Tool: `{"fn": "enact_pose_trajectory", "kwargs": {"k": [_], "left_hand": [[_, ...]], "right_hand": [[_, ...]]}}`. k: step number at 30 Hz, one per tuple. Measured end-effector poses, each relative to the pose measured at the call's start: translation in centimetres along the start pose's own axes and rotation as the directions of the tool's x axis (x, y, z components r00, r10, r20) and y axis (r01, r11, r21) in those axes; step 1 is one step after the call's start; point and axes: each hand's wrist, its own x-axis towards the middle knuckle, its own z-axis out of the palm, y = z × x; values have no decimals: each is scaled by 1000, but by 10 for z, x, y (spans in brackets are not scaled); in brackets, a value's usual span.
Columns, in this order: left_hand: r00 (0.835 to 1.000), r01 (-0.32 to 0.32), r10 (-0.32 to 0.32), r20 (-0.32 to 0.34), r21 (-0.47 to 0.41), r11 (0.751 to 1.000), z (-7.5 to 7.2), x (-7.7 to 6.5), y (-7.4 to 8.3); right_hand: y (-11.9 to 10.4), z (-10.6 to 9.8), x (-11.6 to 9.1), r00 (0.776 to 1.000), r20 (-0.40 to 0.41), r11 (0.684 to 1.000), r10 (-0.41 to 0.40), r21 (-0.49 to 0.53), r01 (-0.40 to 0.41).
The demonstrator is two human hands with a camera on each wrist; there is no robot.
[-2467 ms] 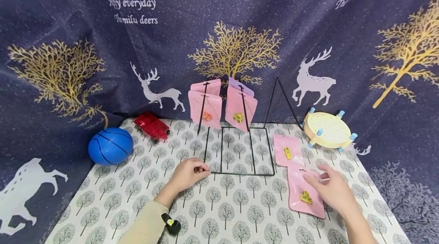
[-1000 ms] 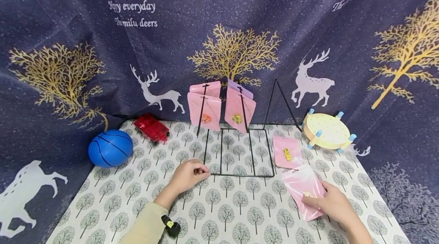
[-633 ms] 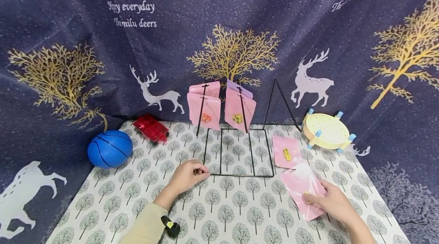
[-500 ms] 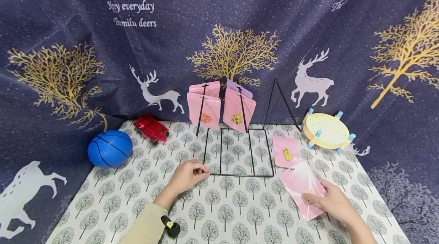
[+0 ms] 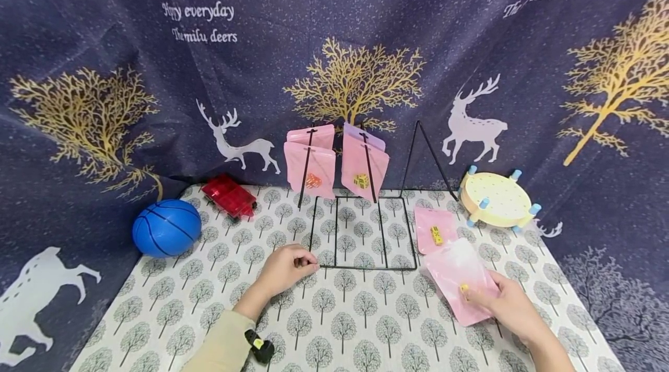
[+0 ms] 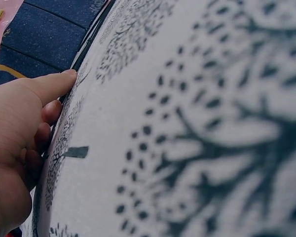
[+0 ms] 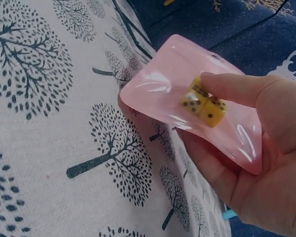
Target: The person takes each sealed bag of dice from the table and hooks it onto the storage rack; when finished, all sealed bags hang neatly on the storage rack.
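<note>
My right hand (image 5: 504,305) pinches a pink zip pouch (image 5: 455,270) off the table, thumb on its front and fingers behind it. Yellow dice (image 7: 204,101) show through that pouch in the right wrist view. Another pink pouch (image 5: 435,227) with yellow dice lies flat just behind it, partly overlapped. At the front left corner of the black wire rack (image 5: 366,268), my left hand (image 5: 287,267) pinches the base wire between thumb and curled fingers. On the rack's two prongs hang pink pouches (image 5: 310,169), one front pouch (image 5: 364,166) with yellow dice, and a lilac one behind.
A blue ball (image 5: 167,228) sits at the table's left edge, with a red toy car (image 5: 229,195) behind it. At the back right stands a yellow round stand (image 5: 496,199) with blue-tipped legs. A dark deer-print curtain (image 5: 313,6) closes off the back.
My right hand has picked up the nearer pouch from the table, tilted it up and moved it slightly left and up. My left hand has stayed at the rack corner.
</note>
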Motion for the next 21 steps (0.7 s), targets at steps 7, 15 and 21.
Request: {"fn": "enact_pose_trajectory", "kwargs": {"k": [7, 15, 21], "left_hand": [[1000, -20, 20, -6, 12, 1000, 1, -1, -2], [1000, -15, 15, -3, -2, 1000, 0, 0, -1], [1000, -12, 12, 4, 0, 1000, 0, 0, 1]], "right_hand": [[-5, 0, 1, 999, -39, 1000, -10, 4, 10], [-22, 1, 3, 990, -130, 998, -55, 26, 59], [-39, 3, 4, 974, -180, 986, -140, 65, 154]]}}
